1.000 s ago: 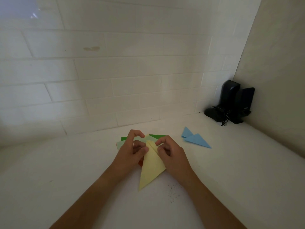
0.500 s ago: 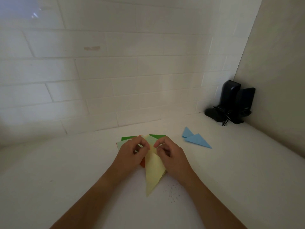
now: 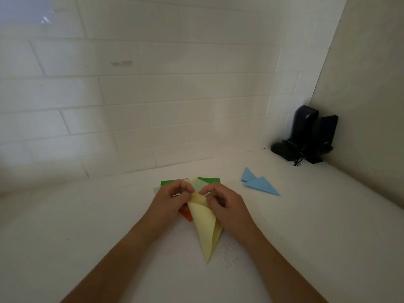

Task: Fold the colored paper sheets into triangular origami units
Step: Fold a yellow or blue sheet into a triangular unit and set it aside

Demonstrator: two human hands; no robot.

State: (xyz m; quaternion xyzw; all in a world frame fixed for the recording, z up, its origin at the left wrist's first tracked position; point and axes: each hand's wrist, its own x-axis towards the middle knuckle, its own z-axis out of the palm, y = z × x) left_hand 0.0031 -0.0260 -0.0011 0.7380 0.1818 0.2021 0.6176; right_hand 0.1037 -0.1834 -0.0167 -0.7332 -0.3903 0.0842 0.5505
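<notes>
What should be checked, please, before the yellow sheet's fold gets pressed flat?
1. Left hand pinches the yellow sheet at its top: ok.
2. Right hand pinches the same end: ok.
3. Upper flap lying flat: not ok, it bows up.
4. Edges aligned under the fingers: cannot tell.
5. Stack of coloured sheets clear of the fold: not ok, it lies beneath.
6. Blue folded units set apart: ok.

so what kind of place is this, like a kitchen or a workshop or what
Probably a home kitchen-style counter corner, used here as a craft spot. A white brick-pattern tiled wall backs a plain white countertop, two black devices sit in the corner, and both hands fold yellow paper beside finished blue paper units.
</notes>
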